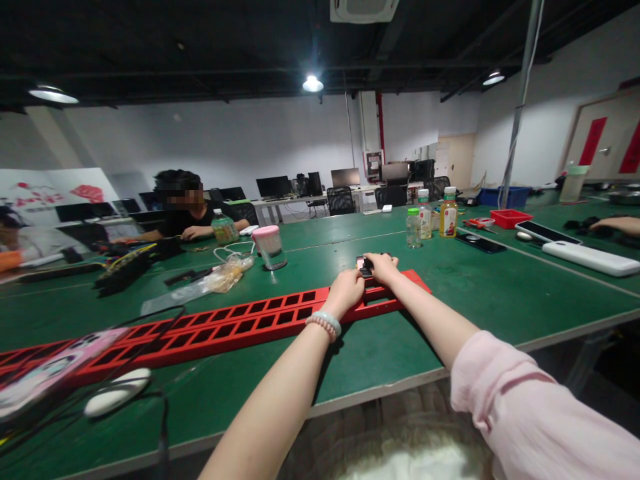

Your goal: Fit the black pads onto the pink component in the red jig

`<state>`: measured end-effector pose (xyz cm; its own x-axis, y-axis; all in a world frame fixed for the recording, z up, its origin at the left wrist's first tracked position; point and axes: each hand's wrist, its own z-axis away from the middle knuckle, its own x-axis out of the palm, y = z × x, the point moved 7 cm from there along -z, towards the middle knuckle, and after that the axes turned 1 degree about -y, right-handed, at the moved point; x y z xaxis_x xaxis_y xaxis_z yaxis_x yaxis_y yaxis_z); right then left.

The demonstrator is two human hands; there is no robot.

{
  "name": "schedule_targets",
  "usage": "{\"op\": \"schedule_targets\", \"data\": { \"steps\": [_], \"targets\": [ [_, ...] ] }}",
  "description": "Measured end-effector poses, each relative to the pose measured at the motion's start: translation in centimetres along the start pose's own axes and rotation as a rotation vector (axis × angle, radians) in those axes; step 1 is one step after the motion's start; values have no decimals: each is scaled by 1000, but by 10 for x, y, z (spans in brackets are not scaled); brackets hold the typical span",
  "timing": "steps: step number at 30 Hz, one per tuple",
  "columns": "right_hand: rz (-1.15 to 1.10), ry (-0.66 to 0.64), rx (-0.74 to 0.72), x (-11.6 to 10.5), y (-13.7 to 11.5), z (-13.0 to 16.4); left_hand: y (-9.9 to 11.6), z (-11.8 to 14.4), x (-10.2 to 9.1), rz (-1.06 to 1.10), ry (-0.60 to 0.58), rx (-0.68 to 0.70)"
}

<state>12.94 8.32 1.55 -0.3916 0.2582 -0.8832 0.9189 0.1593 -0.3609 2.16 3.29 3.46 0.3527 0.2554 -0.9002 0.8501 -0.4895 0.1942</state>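
A long red metal frame [235,325] with several rectangular slots lies across the green table [480,293]. My left hand [346,291] rests on the frame near its right end, fingers curled; beaded bracelets circle the wrist. My right hand [383,267] sits just beyond it, fingers closed around a small dark module [365,265] pressed at the frame's far edge. Both arms stretch forward; the right wears a pink sleeve.
A pink-lidded jar [270,247], a plastic bag [220,279], drink bottles [431,217], a red tray [511,218], phones and a white power bank [590,258] are on the table. A person [183,212] sits at the far left; another's hand [616,225] shows at right. Cables and a white mouse [116,393] lie near left.
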Motion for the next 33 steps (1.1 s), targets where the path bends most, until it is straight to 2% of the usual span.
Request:
{"op": "schedule_targets", "data": {
  "steps": [12, 19, 26, 33],
  "targets": [
    [-51, 47, -47, -4, -3, 0, 1, 0, 1, -10, -17, 5],
    [-123, 149, -28, -13, 1, -2, -1, 0, 3, -17, -12, 25],
    [-328, 265, 27, -18, 12, -5, -3, -1, 6, -32, -20, 36],
    [-440, 381, -38, -15, 24, -11, -4, -1, 9, -38, -42, 24]
  ]
}}
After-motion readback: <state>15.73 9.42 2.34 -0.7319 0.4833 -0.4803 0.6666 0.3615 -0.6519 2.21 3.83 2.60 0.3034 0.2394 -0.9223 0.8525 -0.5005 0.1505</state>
